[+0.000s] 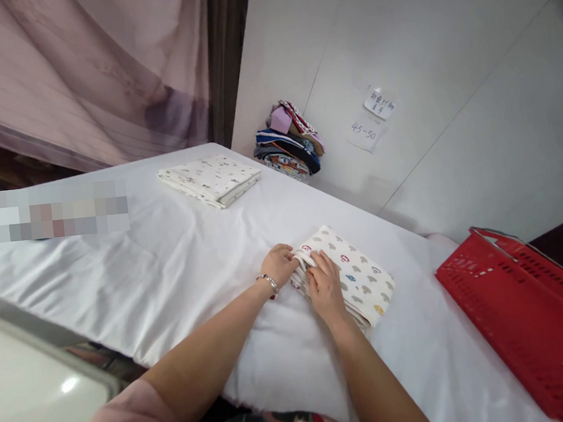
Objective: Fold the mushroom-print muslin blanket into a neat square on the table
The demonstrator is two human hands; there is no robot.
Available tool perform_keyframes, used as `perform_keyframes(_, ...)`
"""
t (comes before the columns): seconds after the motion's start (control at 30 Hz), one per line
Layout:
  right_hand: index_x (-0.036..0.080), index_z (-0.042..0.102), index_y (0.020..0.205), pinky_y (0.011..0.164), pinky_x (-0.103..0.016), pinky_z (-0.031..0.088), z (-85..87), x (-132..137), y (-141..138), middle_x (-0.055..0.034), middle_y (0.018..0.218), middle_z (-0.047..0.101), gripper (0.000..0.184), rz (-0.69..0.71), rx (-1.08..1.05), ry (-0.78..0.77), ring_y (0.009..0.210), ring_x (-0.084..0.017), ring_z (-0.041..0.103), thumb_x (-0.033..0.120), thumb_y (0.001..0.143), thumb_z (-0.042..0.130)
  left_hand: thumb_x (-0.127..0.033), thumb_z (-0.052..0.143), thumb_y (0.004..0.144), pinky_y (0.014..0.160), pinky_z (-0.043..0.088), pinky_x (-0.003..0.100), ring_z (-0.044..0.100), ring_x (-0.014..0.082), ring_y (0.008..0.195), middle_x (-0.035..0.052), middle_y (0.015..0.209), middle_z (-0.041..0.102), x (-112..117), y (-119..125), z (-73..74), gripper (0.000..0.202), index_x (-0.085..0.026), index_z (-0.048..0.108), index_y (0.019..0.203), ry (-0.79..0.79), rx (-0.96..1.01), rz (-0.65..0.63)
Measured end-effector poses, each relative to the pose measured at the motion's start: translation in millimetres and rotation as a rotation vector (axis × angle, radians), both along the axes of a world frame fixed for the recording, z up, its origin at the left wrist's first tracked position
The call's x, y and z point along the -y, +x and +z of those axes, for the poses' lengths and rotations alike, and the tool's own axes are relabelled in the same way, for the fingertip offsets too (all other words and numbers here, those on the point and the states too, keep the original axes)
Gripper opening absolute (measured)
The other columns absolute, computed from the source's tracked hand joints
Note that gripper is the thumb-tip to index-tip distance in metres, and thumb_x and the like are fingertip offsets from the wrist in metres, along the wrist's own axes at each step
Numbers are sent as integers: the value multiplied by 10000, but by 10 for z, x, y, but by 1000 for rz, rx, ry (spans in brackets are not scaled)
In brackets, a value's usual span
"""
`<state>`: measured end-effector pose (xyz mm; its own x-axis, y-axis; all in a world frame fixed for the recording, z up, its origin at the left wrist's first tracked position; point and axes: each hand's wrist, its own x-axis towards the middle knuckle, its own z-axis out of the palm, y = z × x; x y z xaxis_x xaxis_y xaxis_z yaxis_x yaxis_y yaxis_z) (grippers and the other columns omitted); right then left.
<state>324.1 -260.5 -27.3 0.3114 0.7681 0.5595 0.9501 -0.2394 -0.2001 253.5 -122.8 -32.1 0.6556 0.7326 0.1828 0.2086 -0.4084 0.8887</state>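
Observation:
A folded white cloth printed with grey hearts and small coloured figures lies on the white-covered table in front of me. My left hand, with a bracelet at the wrist, pinches the cloth's left corner. My right hand has its fingers bent over the near left edge, close beside the left, gripping the layers there. Farther back on the table sits another folded cloth, cream with small dark prints, and neither hand touches it.
On the right stands a red plastic basket with a metal handle. A stack of folded clothes rests beyond the table's far edge by the wall. Handwritten paper notes hang on that wall. A glossy white surface is at lower left.

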Motion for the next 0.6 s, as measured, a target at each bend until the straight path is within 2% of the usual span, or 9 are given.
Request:
perform_keyframes(0.33,180,593,824,1021,-446,284,-21,2,-2,-62,1314,451,264,18,22,-8,1291,-228,265,107,847,340,-208,529,700,901,416,312,535,191,992,18,1065,604,-6,-38,0,132,-199,612,598,251,-67,0)
perform_keyframes(0.6,171,582,824,1031,-435,281,17,11,-28,-71,1317,448,250,34,32,-7,1292,-227,259,141,876,339,-254,503,738,846,424,291,547,177,937,21,971,631,-29,-43,-24,233,-194,585,529,264,-175,-37)
